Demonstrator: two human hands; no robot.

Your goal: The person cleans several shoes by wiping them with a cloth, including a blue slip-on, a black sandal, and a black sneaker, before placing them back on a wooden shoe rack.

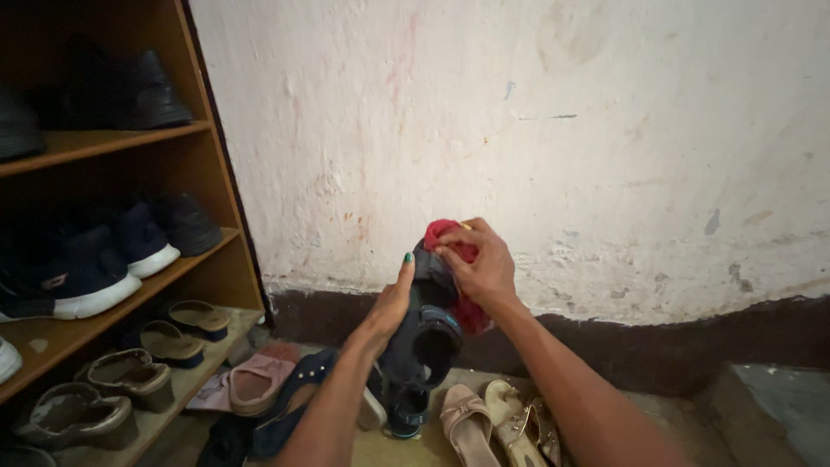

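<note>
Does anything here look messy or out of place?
Yes. Several shoes lie loose on the floor beside the wooden rack: beige heeled sandals, a pink slipper, a dark one. The wall is stained and scuffed. The left hand and right hand hold a dark sandal and red cloth.

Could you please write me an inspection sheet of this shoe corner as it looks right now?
Surface: bare floor below a stained white wall with a dark base band.
Job's things: dark sandal held up off the floor; red cloth pressed against it.
Clutter: beige sandals, pink shoe and dark shoes on the floor.
Hands: left hand supports the sandal; right hand grips the cloth, fingers curled.
Cables: nothing seen.
Surroundings: wooden shoe rack at left, holding sneakers and tan sandals.
</note>
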